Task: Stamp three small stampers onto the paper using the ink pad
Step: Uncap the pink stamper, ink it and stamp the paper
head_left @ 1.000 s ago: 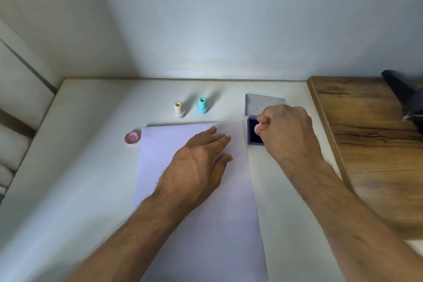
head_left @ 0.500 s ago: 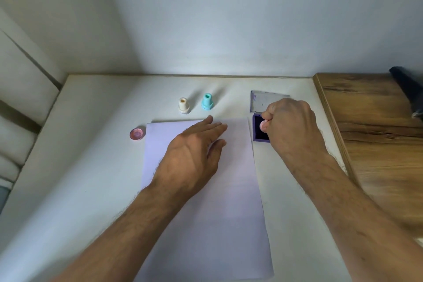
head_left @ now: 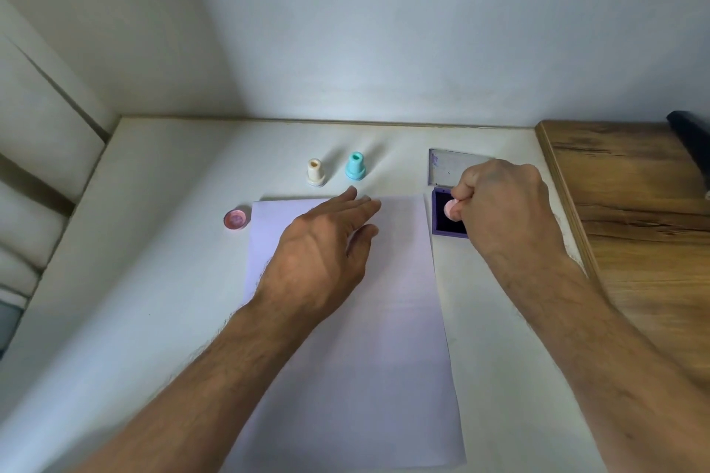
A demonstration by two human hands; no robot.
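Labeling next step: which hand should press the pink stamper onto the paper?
Right. The right hand already grips the small pink plastic stamper over the open purple ink pad, beside the white paper sheet. The left hand lies flat on that sheet, probably steadying it.

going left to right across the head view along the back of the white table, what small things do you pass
Round pink cap → cream stamper → turquoise stamper → grey ink pad lid → pink stamper gripped by the right hand over the purple ink pad.
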